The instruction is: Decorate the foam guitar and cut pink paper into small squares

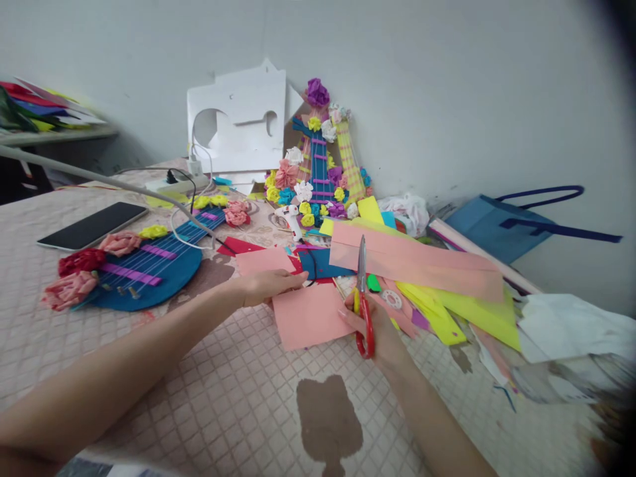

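Note:
My right hand (375, 328) is closed round the red handles of a pair of scissors (362, 291), whose blades point away from me, closed and upright. Just left of them a pink sheet of paper (308, 317) lies on the quilted cover. My left hand (271, 286) rests on the far edge of that sheet, fingers stretched flat towards a dark blue paper piece (320, 263). A long folded pink sheet (412, 260) lies behind the scissors.
A blue paper guitar with paper roses (149, 265) lies at the left beside a phone (92, 225). A flower-covered blue craft (318, 165), a white cut-out board (238, 126) and a glue gun (291, 215) stand at the wall. Yellow sheets (462, 308) and a blue bag (501, 225) lie at the right.

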`<state>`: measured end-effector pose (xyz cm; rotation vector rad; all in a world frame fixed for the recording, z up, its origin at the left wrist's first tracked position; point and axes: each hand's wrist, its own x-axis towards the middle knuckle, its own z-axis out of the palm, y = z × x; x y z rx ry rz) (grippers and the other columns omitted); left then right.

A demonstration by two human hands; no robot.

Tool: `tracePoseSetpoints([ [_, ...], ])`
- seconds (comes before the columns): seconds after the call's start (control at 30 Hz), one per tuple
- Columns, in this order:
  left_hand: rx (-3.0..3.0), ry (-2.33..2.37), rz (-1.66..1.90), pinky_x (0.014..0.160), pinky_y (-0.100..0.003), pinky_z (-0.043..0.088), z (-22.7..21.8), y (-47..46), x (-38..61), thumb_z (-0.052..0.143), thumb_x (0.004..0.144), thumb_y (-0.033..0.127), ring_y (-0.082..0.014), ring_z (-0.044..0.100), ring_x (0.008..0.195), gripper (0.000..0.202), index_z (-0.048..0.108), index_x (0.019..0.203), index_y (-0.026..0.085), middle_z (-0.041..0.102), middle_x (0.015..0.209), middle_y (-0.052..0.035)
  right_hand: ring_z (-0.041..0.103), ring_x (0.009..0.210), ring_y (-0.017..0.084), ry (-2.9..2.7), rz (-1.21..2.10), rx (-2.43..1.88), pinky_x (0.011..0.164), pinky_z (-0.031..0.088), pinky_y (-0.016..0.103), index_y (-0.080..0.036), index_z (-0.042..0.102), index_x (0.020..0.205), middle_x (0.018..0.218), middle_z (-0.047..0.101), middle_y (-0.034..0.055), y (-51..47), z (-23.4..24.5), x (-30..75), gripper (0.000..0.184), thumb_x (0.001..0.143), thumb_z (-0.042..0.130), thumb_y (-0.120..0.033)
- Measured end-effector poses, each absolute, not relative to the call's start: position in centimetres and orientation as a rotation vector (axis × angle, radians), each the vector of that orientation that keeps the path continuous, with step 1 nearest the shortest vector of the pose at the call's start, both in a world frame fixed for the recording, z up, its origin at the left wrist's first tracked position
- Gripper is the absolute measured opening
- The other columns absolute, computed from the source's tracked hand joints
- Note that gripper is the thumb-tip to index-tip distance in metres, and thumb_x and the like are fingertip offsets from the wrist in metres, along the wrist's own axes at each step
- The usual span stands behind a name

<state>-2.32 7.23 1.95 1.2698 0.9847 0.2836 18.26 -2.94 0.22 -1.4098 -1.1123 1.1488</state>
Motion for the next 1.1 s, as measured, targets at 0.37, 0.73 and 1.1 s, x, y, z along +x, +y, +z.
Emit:
tracePoseSetpoints([
  [0.37,1.828,0.723,0.294,0.047,-0.023,0.020,1.2,7.7,-2.7,0.061,0.071,0.053,-0.0077,0.028,0.051,0.043,0.049,0.057,0.015,0.035,0.055,0.0036,0.032,0.047,0.006,-1.128,1.140,-1.370,0.041,0.025,0.020,-0.020,0.049,0.076,0.063,0.040,-0.0068,-3.8,0.1,16.7,0.036,0.064,0.074,-0.043],
  [0.73,1.865,0.781,0.203,0.047,-0.020,0.027,1.3,7.7,-2.7,0.064,0.067,0.056,-0.0078,0.038,0.053,0.043,0.059,0.064,0.013,0.047,0.058,0.0020,0.037,0.046,0.006,-0.999,1.200,-1.291,0.042,0.028,0.019,-0.020,0.049,0.077,0.059,0.045,-0.0080,-3.4,-0.3,16.7,0.036,0.064,0.075,-0.041],
  [1.1,1.857,0.716,0.063,0.049,-0.018,0.032,1.4,6.8,-2.1,0.065,0.069,0.048,-0.0089,0.046,0.056,0.035,0.066,0.070,0.013,0.058,0.063,0.0001,0.038,0.042,0.004,-0.962,1.226,-1.230,0.039,0.028,0.016,-0.020,0.044,0.078,0.054,0.044,-0.0107,-2.9,0.1,16.4,0.038,0.063,0.076,-0.035],
])
